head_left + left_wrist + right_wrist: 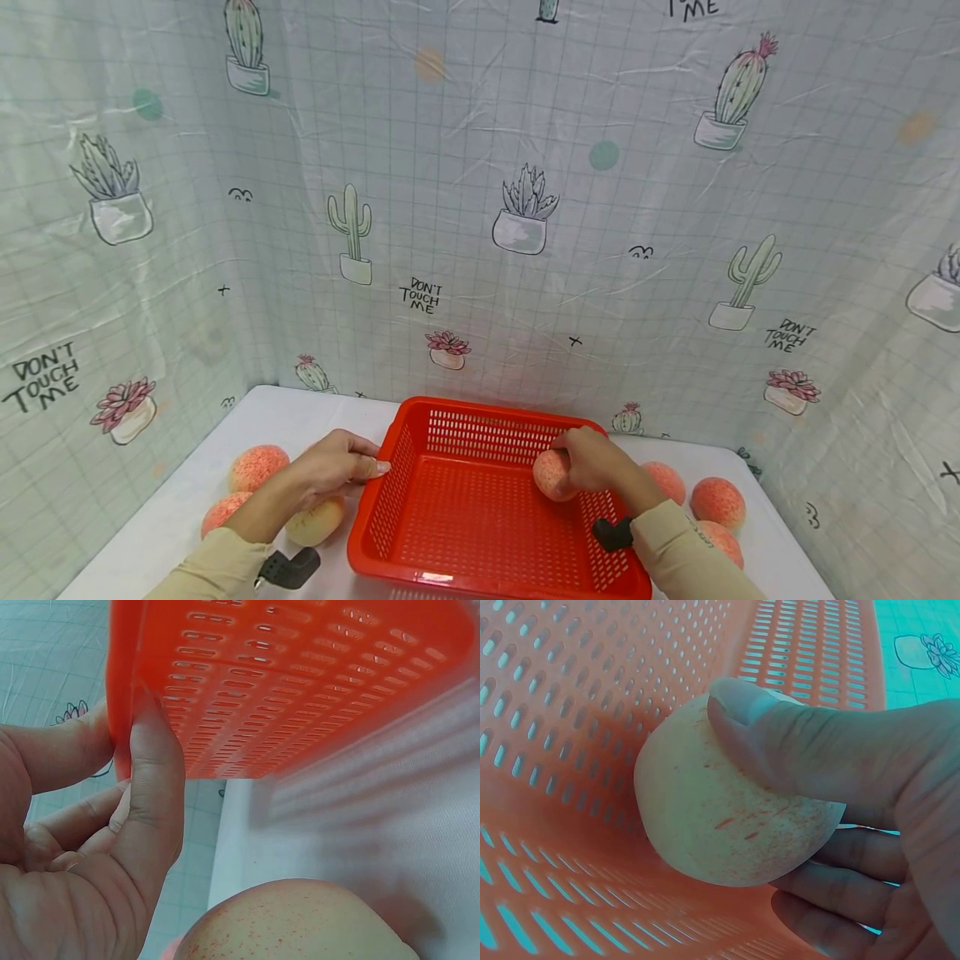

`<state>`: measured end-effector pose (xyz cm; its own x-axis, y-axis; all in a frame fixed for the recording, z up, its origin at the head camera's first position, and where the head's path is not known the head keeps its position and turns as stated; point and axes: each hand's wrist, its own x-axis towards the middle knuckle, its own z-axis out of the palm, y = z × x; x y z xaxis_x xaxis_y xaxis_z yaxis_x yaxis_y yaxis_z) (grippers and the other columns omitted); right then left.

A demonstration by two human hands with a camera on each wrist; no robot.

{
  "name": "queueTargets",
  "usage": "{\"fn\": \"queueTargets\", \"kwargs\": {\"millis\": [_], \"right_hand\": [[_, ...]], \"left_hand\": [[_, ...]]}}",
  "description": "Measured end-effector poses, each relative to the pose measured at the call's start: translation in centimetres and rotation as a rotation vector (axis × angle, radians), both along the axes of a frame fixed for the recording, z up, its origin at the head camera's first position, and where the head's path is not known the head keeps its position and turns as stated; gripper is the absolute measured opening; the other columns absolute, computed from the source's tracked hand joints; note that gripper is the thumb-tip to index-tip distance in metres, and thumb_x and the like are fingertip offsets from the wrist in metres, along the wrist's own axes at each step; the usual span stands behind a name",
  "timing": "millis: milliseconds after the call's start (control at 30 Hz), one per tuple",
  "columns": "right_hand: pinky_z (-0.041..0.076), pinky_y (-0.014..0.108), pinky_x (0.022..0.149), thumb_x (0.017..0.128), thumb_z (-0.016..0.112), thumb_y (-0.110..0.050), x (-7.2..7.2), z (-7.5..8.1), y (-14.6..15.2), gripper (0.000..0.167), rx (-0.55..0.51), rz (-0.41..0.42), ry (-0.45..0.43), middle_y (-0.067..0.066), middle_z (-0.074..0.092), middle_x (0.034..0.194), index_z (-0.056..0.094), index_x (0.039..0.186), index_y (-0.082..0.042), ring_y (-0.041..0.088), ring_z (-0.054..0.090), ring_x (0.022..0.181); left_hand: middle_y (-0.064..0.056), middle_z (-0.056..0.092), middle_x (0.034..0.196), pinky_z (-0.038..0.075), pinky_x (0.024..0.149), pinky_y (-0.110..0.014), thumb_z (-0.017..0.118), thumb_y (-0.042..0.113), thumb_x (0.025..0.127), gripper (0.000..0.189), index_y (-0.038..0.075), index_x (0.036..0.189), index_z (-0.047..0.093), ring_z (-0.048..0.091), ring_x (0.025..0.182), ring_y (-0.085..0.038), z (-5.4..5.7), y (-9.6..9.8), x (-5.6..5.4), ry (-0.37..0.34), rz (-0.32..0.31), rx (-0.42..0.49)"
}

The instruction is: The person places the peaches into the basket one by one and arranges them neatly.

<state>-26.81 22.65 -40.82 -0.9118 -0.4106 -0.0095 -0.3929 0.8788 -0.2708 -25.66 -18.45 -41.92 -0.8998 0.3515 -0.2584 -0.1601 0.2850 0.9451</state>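
A red plastic basket with slotted walls stands on the table. My left hand pinches its left rim, thumb on one side and fingers on the other, as the left wrist view shows. Inside the basket, toward the back right corner, my right hand grips a peach. In the right wrist view the thumb lies across that pale, red-speckled peach, with fingers curled under it. Just below my left hand sits a yellowish peach, seen large in the left wrist view.
Left of the basket are more peaches, partly behind my left arm. Several pinkish-red peaches lie to its right, near my right forearm. A cactus-print curtain walls the white table at the back and both sides.
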Motion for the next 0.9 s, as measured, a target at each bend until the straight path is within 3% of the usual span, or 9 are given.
{"fn": "queueTargets", "kwargs": {"millis": [633, 900], "right_hand": [[0.058, 0.042, 0.079, 0.068, 0.092, -0.014, 0.0, -0.15, -0.06, 0.042, 0.018, -0.004, 0.013, 0.0, 0.074, 0.094, 0.079, 0.107, -0.009, 0.015, 0.06, 0.08], [0.059, 0.048, 0.088, 0.069, 0.092, -0.016, -0.08, -0.25, -0.13, 0.048, 0.02, -0.037, -0.01, 0.005, 0.075, 0.103, 0.077, 0.113, -0.007, 0.021, 0.064, 0.089]], "left_hand": [[-0.011, 0.077, 0.099, 0.066, 0.082, -0.042, 0.073, 0.013, 0.097, 0.038, -0.011, 0.125, 0.066, 0.074, 0.084, -0.018, 0.16, 0.06, 0.19, 0.009, -0.003, -0.012], [-0.012, 0.077, 0.1, 0.066, 0.082, -0.042, 0.074, 0.013, 0.096, 0.039, -0.012, 0.125, 0.066, 0.074, 0.083, -0.018, 0.12, 0.08, 0.13, 0.009, -0.005, -0.008]]}}
